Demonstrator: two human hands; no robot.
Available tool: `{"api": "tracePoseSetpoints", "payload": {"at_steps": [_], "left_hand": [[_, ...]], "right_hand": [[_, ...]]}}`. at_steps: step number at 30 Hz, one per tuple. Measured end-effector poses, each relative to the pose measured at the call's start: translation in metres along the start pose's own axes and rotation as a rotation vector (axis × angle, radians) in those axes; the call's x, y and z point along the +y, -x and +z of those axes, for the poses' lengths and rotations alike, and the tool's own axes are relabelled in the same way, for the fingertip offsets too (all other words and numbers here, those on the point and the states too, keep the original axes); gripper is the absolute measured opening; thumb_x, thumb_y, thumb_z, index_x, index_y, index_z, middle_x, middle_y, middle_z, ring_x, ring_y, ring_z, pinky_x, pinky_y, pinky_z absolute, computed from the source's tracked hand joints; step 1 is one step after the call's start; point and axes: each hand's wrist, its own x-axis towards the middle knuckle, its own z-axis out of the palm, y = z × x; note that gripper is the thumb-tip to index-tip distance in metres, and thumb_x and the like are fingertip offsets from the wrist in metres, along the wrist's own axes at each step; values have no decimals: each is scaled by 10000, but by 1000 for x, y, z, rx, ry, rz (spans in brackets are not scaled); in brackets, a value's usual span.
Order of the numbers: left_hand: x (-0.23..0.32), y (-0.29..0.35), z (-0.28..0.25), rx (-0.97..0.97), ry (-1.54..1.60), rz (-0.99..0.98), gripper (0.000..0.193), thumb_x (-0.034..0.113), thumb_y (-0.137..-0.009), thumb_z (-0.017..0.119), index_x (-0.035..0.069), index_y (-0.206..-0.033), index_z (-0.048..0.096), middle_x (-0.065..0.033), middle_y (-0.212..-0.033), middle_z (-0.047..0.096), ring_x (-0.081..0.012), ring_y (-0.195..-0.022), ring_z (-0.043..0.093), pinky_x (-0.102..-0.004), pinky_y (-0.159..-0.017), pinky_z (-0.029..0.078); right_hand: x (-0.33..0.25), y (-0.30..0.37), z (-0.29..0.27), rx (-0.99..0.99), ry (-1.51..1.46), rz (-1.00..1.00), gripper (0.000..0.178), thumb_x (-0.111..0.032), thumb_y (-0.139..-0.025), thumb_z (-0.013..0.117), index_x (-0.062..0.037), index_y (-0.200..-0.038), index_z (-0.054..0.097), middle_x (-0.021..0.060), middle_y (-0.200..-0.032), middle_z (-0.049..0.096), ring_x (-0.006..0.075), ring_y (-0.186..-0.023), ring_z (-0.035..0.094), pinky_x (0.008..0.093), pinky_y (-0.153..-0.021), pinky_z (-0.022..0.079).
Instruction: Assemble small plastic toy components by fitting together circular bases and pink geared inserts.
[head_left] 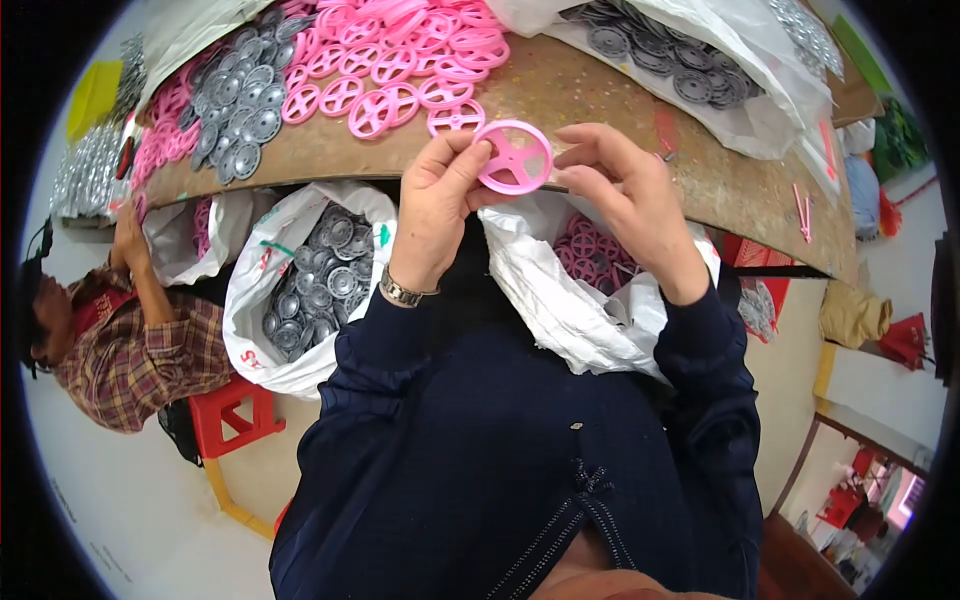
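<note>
My left hand [437, 200] pinches a pink spoked plastic wheel [515, 157] by its left rim, thumb on top. The wheel is held up just over the table's front edge, tilted toward me. Beside its right rim is my right hand [637, 198], fingers bent and apart, with nothing visible between them. A heap of similar pink wheels [400, 60] lies on the table beyond my hands. Left of that heap are grey round discs [240, 100]. Below my right hand, a white sack [540, 300] holds smaller pink wheel-like parts [590, 255].
Another white sack [250, 300] with grey discs stands at my left. A white bag [770, 110] of grey discs lies on the table [570, 90] at far right. Thin pink sticks [803, 213] lie near the right edge. A co-worker [140, 340] is at the left, near a red stool [235, 415].
</note>
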Motion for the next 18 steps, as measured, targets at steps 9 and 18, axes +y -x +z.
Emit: {"api": "tracePoseSetpoints", "payload": {"at_steps": [9, 18], "left_hand": [[-15, -3, 19, -211, -341, -38, 291, 63, -989, 574, 1, -1265, 505, -86, -1094, 662, -144, -927, 677, -266, -723, 595], [-23, -44, 13, -133, -255, -16, 261, 105, -998, 582, -13, -1227, 535, -88, -981, 687, -136, -764, 696, -238, -650, 589]], "right_hand": [[32, -5, 5, 86, -93, 124, 143, -141, -959, 644, -1, -989, 641, -2, -825, 658, 43, -733, 584, 202, -629, 456], [57, -52, -46, 293, 366, -32, 182, -131, -937, 613, 7, -1043, 664, 71, -851, 676, 92, -768, 620, 265, -688, 503]]}}
